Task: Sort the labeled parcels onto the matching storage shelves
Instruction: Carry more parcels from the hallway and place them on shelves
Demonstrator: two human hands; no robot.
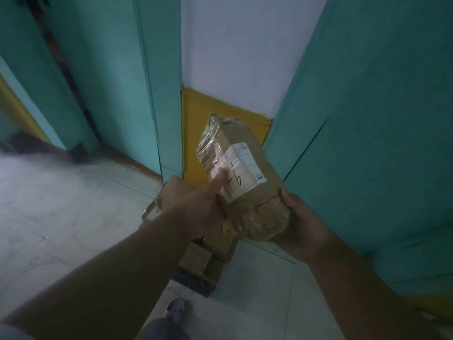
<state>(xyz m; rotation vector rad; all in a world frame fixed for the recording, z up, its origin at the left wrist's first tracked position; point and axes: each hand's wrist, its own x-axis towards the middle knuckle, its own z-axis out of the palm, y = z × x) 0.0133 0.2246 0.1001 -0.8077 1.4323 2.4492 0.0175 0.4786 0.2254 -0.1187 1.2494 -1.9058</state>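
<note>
A brown cardboard parcel (247, 148) wrapped in clear tape is held up in the middle of the view, tilted away from me. Its white label (241, 171) carries a handwritten mark that reads like "1-6". My left hand (203, 204) grips the parcel's left side, thumb lying across the label. My right hand (297, 227) cups the near lower end from the right and underneath. No storage shelf is visible.
Several cardboard boxes (208, 256) lie on the pale tiled floor (61, 217) below the parcel. Teal wall panels (367, 119) stand left and right of a white wall with a yellow base strip (196, 119). My shoe (175, 307) shows at the bottom.
</note>
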